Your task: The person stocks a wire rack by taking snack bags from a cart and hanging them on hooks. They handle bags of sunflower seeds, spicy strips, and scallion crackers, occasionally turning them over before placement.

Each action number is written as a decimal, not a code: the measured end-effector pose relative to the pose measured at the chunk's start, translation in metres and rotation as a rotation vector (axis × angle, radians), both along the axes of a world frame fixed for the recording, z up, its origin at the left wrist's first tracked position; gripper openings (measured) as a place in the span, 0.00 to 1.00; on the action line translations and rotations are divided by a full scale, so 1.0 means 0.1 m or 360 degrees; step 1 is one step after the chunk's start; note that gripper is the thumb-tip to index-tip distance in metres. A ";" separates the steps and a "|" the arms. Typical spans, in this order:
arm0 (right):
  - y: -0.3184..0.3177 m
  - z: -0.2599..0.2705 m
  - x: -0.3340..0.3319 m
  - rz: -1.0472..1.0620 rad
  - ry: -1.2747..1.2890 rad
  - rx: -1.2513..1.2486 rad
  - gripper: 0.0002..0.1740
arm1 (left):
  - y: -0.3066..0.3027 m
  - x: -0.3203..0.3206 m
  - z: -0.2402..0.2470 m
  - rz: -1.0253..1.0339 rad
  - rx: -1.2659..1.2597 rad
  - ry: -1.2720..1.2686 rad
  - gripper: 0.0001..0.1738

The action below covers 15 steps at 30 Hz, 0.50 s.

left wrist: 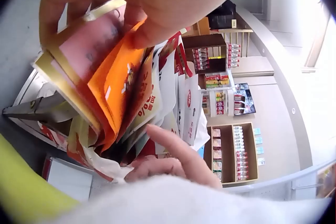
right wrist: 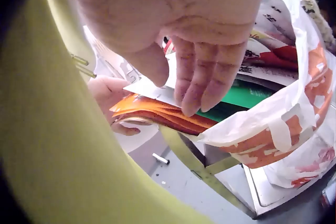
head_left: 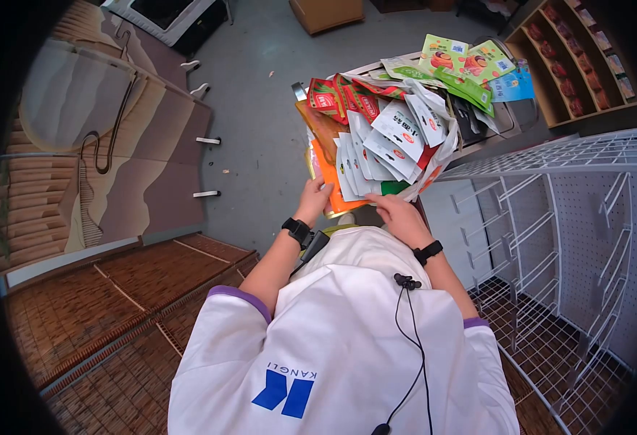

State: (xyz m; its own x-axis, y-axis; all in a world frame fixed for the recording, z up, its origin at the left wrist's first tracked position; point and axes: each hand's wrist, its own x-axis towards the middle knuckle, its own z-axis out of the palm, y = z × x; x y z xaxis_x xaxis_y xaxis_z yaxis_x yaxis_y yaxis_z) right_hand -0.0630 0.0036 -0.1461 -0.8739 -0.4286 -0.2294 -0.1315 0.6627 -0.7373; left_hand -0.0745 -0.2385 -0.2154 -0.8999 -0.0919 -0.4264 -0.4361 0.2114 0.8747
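Observation:
A heap of snack packets (head_left: 394,123) lies on a metal cart (head_left: 510,116) in front of me: white ones, red ones and green ones. My left hand (head_left: 317,193) grips the near edge of a stack of orange packets (head_left: 331,190) at the heap's left side. The left wrist view shows the thumb pressed on the orange packets (left wrist: 116,85) and a pink one (left wrist: 86,45). My right hand (head_left: 387,205) hovers over the heap's near edge with fingers straight. In the right wrist view its fingertips (right wrist: 197,98) hang just above the orange packets (right wrist: 157,111) and a green packet (right wrist: 247,95).
A white plastic bag (right wrist: 286,124) with orange print hangs off the cart's frame (right wrist: 207,174). A white wire rack (head_left: 572,217) stands to my right. A wooden shelf of goods (head_left: 579,65) is beyond the cart. Bamboo mats (head_left: 115,312) cover the floor at left.

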 end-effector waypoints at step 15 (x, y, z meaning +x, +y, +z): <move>-0.07 0.15 -0.03 0.0311 0.0362 0.0392 0.38 | 0.02 -0.04 0.24 -0.0114 0.0282 -0.0235 0.15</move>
